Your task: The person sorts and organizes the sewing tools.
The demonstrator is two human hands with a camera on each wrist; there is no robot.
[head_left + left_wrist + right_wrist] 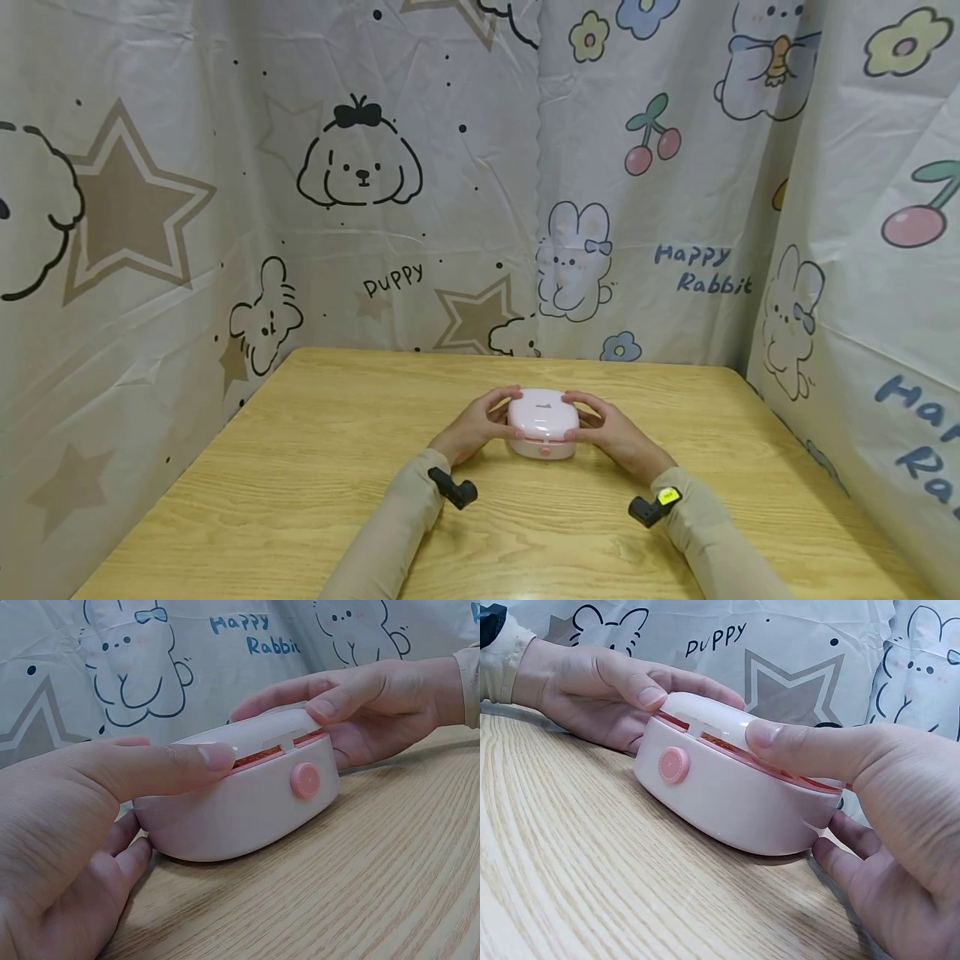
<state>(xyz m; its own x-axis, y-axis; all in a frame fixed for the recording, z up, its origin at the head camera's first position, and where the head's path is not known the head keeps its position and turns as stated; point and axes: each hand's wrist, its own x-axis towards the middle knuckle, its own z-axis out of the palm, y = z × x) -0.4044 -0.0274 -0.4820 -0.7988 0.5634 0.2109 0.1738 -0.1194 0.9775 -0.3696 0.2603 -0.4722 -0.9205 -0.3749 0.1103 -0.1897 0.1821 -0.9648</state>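
A small white case (525,451) with rounded ends stands on the table, a round pink button (305,781) on its front. Its glossy white lid (543,417) sits slightly raised, and an orange-pink strip shows in the narrow gap beneath. My left hand (474,427) grips the lid at its left end, thumb on the front edge and fingers reaching round the back. From the other end my right hand (621,435) holds the lid the same way. Both hands' lower fingers lie beside the case's base. What is inside cannot be made out.
The wood-grain table (315,500) extends around the case on all sides. Printed curtains (450,208) hang behind it and along both sides. A small black camera (453,488) is strapped to the left wrist, another (651,507) to the right.
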